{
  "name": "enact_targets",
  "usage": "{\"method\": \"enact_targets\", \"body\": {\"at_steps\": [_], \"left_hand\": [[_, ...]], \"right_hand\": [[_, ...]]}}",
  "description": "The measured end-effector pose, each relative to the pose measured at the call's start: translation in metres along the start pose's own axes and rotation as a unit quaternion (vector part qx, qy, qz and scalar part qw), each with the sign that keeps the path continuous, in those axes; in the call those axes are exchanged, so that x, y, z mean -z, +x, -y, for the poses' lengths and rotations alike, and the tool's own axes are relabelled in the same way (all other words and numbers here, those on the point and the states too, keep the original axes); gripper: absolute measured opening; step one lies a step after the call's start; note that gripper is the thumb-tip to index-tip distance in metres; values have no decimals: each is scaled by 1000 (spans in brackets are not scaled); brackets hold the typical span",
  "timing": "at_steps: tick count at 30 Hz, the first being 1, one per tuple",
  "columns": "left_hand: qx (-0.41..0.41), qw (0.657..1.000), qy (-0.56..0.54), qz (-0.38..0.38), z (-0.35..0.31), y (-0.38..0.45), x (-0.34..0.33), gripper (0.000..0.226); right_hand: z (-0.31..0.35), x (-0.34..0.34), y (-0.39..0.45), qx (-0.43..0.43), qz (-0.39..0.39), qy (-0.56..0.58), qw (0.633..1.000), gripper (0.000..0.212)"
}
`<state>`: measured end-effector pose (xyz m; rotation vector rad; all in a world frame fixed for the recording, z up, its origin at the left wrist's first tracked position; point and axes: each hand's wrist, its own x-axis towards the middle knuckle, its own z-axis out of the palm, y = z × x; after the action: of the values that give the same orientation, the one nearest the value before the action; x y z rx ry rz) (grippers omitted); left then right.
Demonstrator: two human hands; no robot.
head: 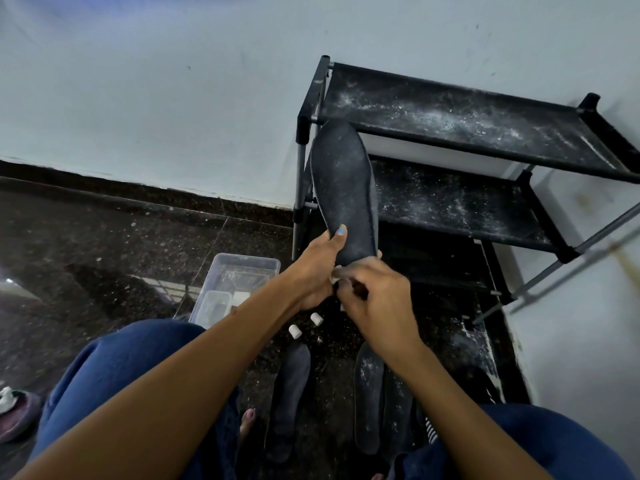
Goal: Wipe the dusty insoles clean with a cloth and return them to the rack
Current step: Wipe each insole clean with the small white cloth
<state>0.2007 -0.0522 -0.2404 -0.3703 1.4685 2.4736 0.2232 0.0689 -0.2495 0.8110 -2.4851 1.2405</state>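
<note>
Insole (341,188) stands upright before the rack (460,123), heel gripped by the left hand (317,271); right hand (377,299) curls at the same heel, its grip unclear.

The right hand (375,292) covers the heel of the held insole (341,188), whatever its fingers pinch is too hidden to tell, and the rack (450,112) is cut off at the picture's right edge.

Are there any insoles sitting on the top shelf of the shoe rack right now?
No, the top shelf holds only white dust, while the left hand holds one insole up.
</note>
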Motion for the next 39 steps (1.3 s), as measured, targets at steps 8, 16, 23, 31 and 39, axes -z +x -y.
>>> {"method": "enact_targets", "body": {"at_steps": [8, 16, 23, 31, 39], "left_hand": [[17, 999, 15, 27, 3, -2, 1, 32], [59, 995, 19, 81, 1, -8, -1, 31], [20, 997, 40, 56, -3, -9, 1, 37], [38, 988, 122, 85, -1, -13, -1, 55], [83, 983, 140, 81, 1, -12, 5, 44]], "right_hand": [[-13, 9, 14, -57, -113, -27, 992, 15], [-18, 18, 19, -54, -115, -35, 991, 15], [-11, 11, 13, -1, -42, -4, 999, 16], [-17, 22, 22, -14, -106, -41, 993, 15], [-5, 18, 15, 34, -33, 17, 999, 16]]}}
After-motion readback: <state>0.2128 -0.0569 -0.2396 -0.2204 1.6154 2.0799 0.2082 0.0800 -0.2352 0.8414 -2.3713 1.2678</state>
